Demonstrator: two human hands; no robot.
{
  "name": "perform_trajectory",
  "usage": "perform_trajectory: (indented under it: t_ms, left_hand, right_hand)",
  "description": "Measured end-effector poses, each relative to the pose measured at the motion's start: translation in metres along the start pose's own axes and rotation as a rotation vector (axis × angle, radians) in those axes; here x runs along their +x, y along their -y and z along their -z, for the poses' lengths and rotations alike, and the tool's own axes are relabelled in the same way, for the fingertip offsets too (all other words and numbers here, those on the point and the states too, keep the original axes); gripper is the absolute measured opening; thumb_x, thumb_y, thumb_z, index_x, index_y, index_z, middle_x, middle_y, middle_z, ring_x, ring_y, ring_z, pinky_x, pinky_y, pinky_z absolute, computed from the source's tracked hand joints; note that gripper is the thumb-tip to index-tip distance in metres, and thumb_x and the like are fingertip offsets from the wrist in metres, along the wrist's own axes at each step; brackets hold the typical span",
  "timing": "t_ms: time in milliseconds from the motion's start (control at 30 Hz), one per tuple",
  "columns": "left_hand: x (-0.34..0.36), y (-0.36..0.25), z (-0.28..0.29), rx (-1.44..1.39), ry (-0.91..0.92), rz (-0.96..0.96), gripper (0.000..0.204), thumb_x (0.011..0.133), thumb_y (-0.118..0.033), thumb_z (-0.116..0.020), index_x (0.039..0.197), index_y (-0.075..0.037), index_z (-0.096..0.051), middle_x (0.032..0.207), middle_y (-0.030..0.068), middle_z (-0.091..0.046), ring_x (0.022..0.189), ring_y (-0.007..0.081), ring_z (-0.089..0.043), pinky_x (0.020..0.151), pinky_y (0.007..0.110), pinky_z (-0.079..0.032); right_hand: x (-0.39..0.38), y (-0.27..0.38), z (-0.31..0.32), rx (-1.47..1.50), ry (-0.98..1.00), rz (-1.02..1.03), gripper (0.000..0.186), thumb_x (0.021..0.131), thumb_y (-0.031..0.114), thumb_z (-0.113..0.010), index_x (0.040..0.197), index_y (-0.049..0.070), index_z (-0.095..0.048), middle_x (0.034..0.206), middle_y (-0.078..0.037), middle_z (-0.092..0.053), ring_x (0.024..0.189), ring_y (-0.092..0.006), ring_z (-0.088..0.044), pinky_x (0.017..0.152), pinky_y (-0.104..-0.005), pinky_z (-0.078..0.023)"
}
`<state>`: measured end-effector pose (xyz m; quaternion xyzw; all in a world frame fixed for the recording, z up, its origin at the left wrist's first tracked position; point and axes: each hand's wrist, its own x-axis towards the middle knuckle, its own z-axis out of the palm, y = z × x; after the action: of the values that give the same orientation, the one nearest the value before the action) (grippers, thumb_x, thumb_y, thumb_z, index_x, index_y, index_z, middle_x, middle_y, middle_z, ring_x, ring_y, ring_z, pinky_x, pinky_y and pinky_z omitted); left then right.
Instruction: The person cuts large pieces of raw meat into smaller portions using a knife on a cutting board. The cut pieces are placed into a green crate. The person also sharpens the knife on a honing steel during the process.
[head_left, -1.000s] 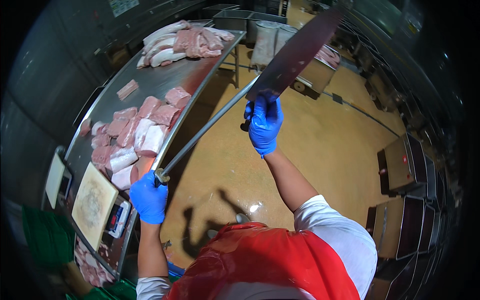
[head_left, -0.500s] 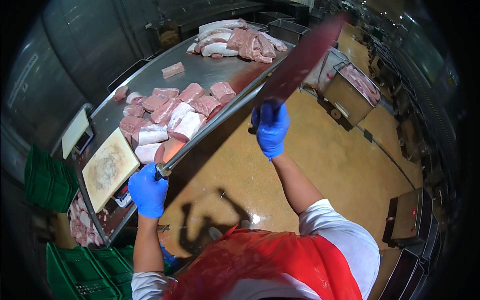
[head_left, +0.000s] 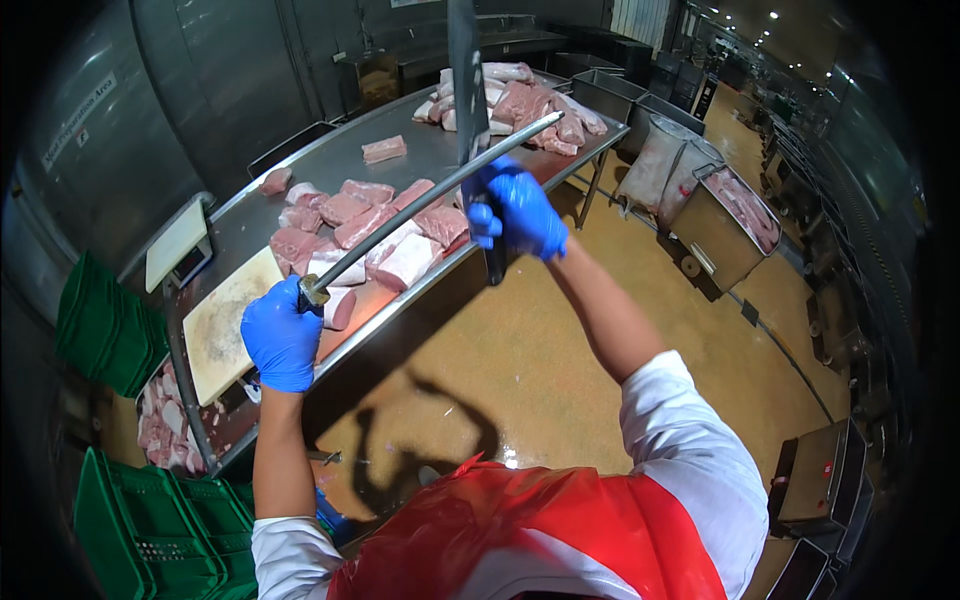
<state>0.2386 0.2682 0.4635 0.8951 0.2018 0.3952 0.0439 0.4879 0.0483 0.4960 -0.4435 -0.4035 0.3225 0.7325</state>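
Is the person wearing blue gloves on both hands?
Yes, the left hand on the steel rod's handle and the right hand gripping the knife both wear blue gloves.

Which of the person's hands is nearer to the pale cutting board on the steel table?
Left. The left hand, gripping the sharpening steel, hangs just right of the cutting board. The right hand, holding the knife, is farther up the table.

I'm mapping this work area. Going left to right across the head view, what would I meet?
Green crates → white scale → cutting board → left hand gripping the sharpening steel → right hand holding the knife → wheeled metal bin of meat
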Motion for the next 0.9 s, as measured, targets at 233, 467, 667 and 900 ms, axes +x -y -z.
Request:
perform_trajectory:
  t_ms: [233, 467, 667, 900]
  left_hand:
    - [0.002, 0.019, 0.016, 0.042, -0.015, -0.026, 0.009, 0.076, -0.018, -0.072, 0.079, -0.012, -0.066, 0.074, 0.0155, -0.065, 0.066, 0.0384, -0.062, 0.059, 0.047, -0.047]
    - [-0.009, 0.031, 0.026, 0.115, -0.061, -0.047, 0.008, 0.076, -0.016, -0.07, 0.078, -0.011, -0.064, 0.074, 0.013, -0.064, 0.068, 0.0368, -0.06, 0.062, 0.045, -0.046]
    - [-0.01, 0.014, 0.03, 0.07, -0.028, -0.004, 0.009, 0.076, -0.017, -0.069, 0.078, -0.011, -0.063, 0.074, 0.0135, -0.064, 0.068, 0.0375, -0.06, 0.062, 0.046, -0.046]
    - [-0.014, 0.031, 0.044, 0.146, -0.021, 0.021, 0.009, 0.073, -0.014, -0.068, 0.079, -0.009, -0.062, 0.077, 0.0145, -0.065, 0.071, 0.0385, -0.062, 0.065, 0.049, -0.047]
  right_hand:
    - [-0.071, -0.101, -0.022, -0.572, -0.026, 0.001, 0.03, 0.104, 0.029, -0.048, 0.086, 0.006, -0.055, 0.065, -0.01, -0.056, 0.055, -0.0221, -0.058, 0.052, -0.0371, -0.048]
    - [-0.099, -0.125, 0.05, -1.506, -0.015, 0.561, 0.008, 0.088, 0.009, -0.062, 0.083, 0.005, -0.057, 0.07, -0.016, -0.053, 0.065, -0.0372, -0.057, 0.056, -0.0453, -0.047]
    - [0.004, 0.031, -0.048, -0.293, -0.649, 0.967, 0.025, 0.107, 0.024, -0.048, 0.089, 0.007, -0.052, 0.062, -0.002, -0.052, 0.048, -0.0089, -0.047, 0.045, -0.0263, -0.036]
    - [-0.107, -0.246, 0.035, -1.333, -0.058, 0.292, 0.01, 0.094, 0.015, -0.058, 0.092, 0.006, -0.061, 0.078, -0.022, -0.062, 0.069, -0.0426, -0.061, 0.061, -0.0497, -0.05]
